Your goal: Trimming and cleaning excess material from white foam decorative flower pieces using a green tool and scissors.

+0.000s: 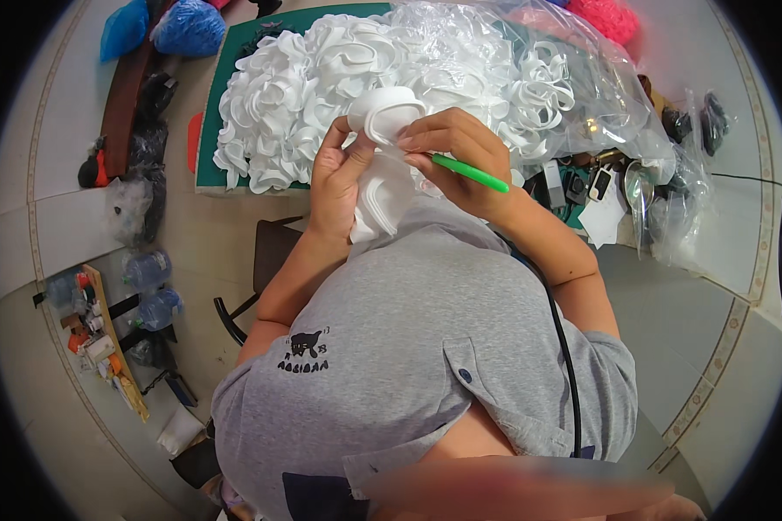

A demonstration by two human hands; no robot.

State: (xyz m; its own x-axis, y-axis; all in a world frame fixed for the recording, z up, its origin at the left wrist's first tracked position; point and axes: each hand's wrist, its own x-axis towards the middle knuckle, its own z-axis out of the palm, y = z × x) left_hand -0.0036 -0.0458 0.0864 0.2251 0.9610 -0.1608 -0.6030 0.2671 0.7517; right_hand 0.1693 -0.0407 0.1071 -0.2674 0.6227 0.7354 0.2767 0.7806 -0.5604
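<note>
In front of my chest, above my lap, I hold up a soft white curled piece (384, 102) with a raised rim. My left hand (334, 187) pinches its left side between thumb and fingers. My right hand (467, 156) is closed around a slim tool with a bright green handle (471, 173). The tool's working end points at the white piece and is hidden by my fingers, so its kind cannot be told. Below my hands hangs more white material (382, 198) with ridged edges; whether it joins the held piece is unclear.
A large heap of similar white pieces (321, 74) covers the green table (210, 165), partly under clear plastic (599, 95). Small devices and a white paper (599, 217) lie at the right. A dark chair (274, 252) and a shelf of bottles (117, 339) stand left.
</note>
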